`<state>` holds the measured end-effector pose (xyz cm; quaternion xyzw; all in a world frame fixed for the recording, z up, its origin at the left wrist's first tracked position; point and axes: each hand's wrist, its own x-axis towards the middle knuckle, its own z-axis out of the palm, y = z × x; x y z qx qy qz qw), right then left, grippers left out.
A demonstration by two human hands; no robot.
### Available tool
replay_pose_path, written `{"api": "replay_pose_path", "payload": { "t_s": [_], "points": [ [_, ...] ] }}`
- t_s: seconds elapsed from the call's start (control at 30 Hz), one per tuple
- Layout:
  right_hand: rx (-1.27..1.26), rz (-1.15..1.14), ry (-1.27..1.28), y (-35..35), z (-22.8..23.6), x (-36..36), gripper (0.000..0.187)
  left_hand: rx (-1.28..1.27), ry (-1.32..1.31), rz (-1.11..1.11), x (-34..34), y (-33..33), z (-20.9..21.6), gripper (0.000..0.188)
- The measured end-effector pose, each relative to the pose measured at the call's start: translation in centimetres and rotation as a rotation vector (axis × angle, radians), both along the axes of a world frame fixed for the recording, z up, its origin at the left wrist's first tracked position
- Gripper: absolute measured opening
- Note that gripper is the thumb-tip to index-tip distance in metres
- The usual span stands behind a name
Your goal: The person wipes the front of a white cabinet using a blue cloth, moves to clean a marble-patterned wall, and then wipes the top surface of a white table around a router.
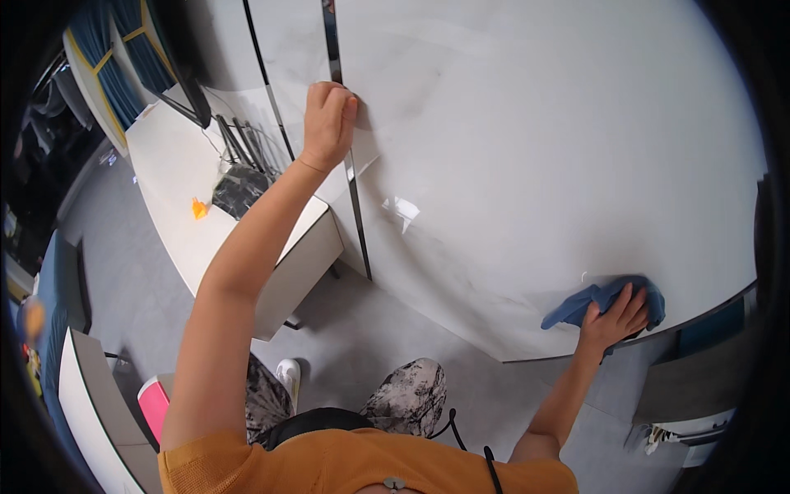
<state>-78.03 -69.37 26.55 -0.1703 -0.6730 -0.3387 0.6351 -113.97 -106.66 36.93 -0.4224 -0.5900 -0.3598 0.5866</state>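
My right hand (615, 317) presses a blue cloth (594, 300) flat against the lower part of a glossy white wall panel (543, 148), near its bottom edge. My left hand (327, 115) is raised high and curled into a fist, resting on the panel next to a dark vertical strip (354, 198) that separates two panels. Nothing shows inside the left fist. My patterned trouser knee (409, 395) and a white shoe (289, 375) appear below on the grey floor.
A low white cabinet (181, 165) stands at the left against the wall, bearing a dark bag (240, 189), cables and a small orange object (199, 208). A dark screen (177, 58) hangs above it. A pink box (154, 402) sits lower left.
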Motion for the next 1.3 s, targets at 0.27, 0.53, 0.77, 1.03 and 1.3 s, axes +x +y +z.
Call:
{"api": "replay_pose_path", "payload": {
  "t_s": [0.27,0.53,0.77,1.03,1.3],
  "points": [
    [0.0,0.059,-0.001,-0.8,1.0,-2.9,0.051,-0.113,-0.097,-0.18,-0.3,0.6,-2.3,0.005],
    [-0.533,-0.12,-0.394,-9.8,-3.4,-12.6,0.065,-0.054,-0.278,-0.372,-3.5,0.7,-10.6,0.007],
    [-0.36,0.039,-0.328,-18.6,-4.1,-22.6,0.076,0.013,-0.454,-0.445,-6.2,-1.1,-17.4,0.008],
    [-0.08,0.242,-0.235,-25.6,5.0,-31.4,0.076,-0.052,-0.597,-0.447,-8.0,-4.3,-21.4,0.009],
    [-0.163,0.24,-0.613,-26.9,-4.4,-34.2,0.082,0.039,-0.737,-0.517,-7.7,-4.2,-22.1,0.01]
  ]
}}
